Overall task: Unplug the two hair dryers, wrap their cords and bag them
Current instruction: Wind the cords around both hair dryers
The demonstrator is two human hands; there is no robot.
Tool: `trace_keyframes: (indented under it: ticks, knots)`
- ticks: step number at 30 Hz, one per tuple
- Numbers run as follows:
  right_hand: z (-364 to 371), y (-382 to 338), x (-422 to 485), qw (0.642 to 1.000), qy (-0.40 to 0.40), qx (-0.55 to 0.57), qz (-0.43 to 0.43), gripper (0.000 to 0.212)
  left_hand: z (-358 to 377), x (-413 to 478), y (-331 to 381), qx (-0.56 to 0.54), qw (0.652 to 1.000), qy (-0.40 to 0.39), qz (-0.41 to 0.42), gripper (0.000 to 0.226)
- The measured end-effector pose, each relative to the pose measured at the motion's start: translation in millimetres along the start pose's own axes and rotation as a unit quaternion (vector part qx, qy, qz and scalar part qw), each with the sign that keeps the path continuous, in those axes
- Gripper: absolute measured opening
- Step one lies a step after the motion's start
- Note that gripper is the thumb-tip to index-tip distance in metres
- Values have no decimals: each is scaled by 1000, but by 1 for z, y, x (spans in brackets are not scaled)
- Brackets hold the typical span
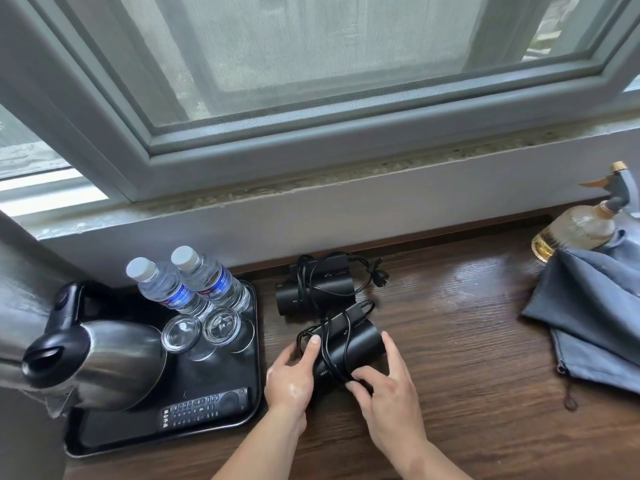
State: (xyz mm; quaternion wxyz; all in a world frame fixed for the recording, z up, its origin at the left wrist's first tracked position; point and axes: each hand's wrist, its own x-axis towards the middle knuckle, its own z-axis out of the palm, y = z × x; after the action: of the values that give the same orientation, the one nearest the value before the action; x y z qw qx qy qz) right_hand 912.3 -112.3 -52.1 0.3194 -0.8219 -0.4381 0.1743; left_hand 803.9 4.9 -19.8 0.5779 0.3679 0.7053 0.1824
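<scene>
Two black hair dryers lie on the dark wooden counter [467,341] under the window. The far hair dryer [317,292] has its black cord looped loosely around it, and the plug [379,271] lies free to its right. Cord is also wound around the near hair dryer [360,344]. My left hand [294,372] grips its left end, thumb on top over the cord. My right hand [384,386] holds its near right side, fingertips pinching the cord at the front. Blue-grey cloth bags [588,313] lie at the right edge.
A black tray [249,403] at the left carries a steel kettle [104,362], two water bottles [187,282], two upturned glasses [201,327] and a remote [204,407]. A glass spray bottle [578,226] stands at the far right behind the bags. The window sill wall runs along the back.
</scene>
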Motion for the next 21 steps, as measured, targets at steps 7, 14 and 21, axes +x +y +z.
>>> trace_keyframes:
  ticks: [7,14,21]
  knots:
    - [-5,-5,2,999,3,29,26,12,-6,-6,10,-78,993,-60,-60,56]
    - [-8,-8,3,999,4,11,38,12,-8,-12,12,-164,983,-62,-61,27]
    - [-4,-8,-1,999,12,22,47,12,-13,-13,-6,-164,981,-101,-9,43]
